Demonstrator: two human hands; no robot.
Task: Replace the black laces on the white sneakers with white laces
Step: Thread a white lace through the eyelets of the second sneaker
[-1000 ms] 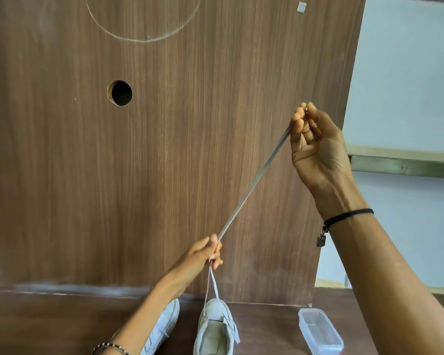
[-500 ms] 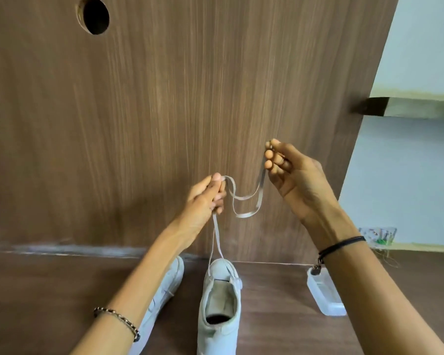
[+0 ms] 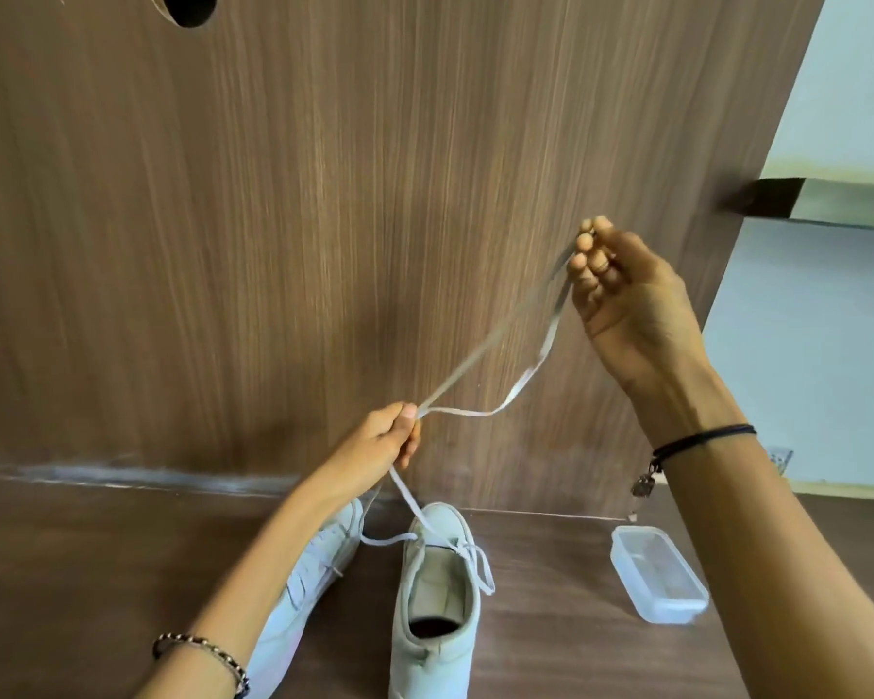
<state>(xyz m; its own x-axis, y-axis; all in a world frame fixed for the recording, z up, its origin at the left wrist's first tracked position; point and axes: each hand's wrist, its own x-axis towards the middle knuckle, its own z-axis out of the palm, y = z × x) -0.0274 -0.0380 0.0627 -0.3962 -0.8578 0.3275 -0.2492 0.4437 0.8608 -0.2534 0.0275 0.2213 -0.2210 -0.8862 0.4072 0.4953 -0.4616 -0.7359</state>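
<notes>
On the floor (image 3: 72,572): two white sneakers parked right up against a wooden panel (image 3: 273,219), basically side by side.
Upright sneaker (image 3: 435,648): toe pointing at the panel, opening facing up. The white lace (image 3: 526,365) is threaded across near the top, with one loose bit flopped over its right edge.
Second sneaker (image 3: 304,597): just left of the upright one, tipped onto its side, partly hidden by the left forearm.
Lace path: it comes up out of the upright sneaker to the left hand (image 3: 389,436), then carries on as two strands to the right hand (image 3: 621,295). One strand is fairly straight, the other sags in a curve.
Left hand: above the sneaker toes, fingers curled, thumb and fingertips pinching the lace.
Right hand: higher and off to the right, in front of the panel, fingers curled in, fingertips pinching the far end of the strands.
Wrists: beaded bracelet (image 3: 208,653) on the left, black cord (image 3: 702,438) with a little charm on the right.
Plastic tub (image 3: 657,577): clear, rectangular, on the floor right of the upright sneaker. Can't tell what's in it.
Panel: brown wood grain, with a round hole (image 3: 190,7) at the top left.
</notes>
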